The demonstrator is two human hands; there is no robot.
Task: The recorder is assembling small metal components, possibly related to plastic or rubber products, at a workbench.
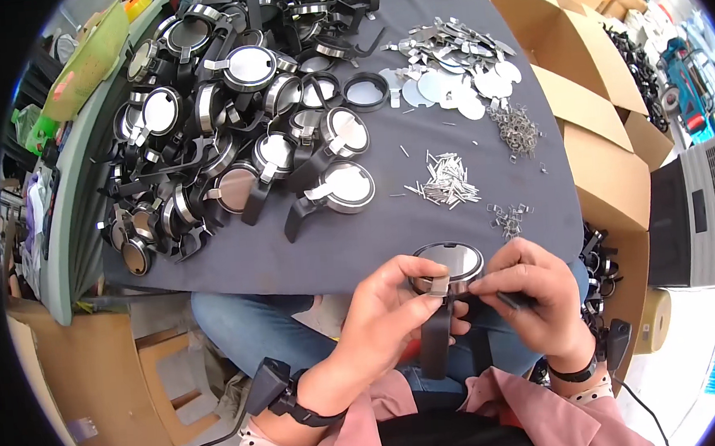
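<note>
Over my lap, at the table's near edge, my left hand [392, 307] grips a round metal lid with a black handle [453, 259]. Its thumb presses on the silvery tab at the lid's rim, and the black handle hangs down below. My right hand [532, 289] is closed, with thumb and forefinger pinched at the right side of the rim, close to the tab. A dark, narrow object [514, 300] shows under its fingers; its kind is unclear. Whatever small piece sits in the pinch is hidden.
Many similar handled lids [251, 69] are heaped on the grey table [311, 263] at left. Loose metal discs [469, 103], thin pins [447, 182] and small wire springs [515, 131] lie in piles at right. Open cardboard boxes [598, 165] line the right edge.
</note>
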